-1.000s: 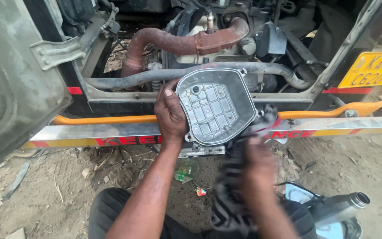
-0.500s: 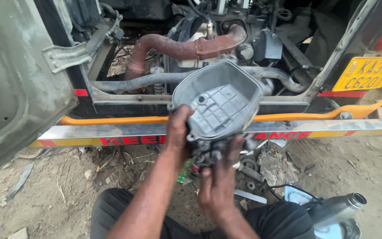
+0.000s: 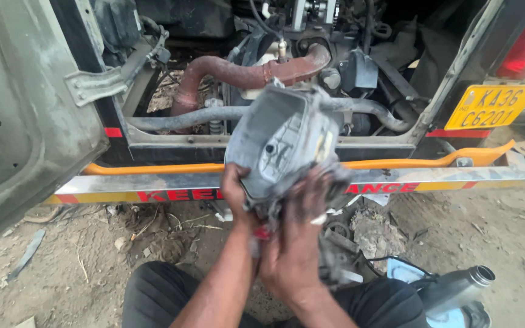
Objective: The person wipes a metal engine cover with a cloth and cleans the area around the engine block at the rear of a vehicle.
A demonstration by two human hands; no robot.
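Observation:
A grey metal engine cover (image 3: 281,143), hollow side toward me, is held up in front of a vehicle's open rear engine bay. My left hand (image 3: 236,194) grips its lower left edge. My right hand (image 3: 296,243) presses a dark rag (image 3: 335,182) against its lower right part; the rag hangs partly behind the hand. The cover hides part of the grey pipe (image 3: 177,118) behind it.
A rusty exhaust pipe (image 3: 238,74) crosses the engine bay. An orange bar (image 3: 432,161) and a reflective bumper strip (image 3: 153,185) run below it. A yellow plate (image 3: 490,106) hangs at right, an open grey hatch (image 3: 19,121) at left. A metal bottle (image 3: 457,288) and scraps lie on dirt.
The cover has been lifted higher and tilted on edge. My right hand has come up from below with the rag onto the cover's lower part.

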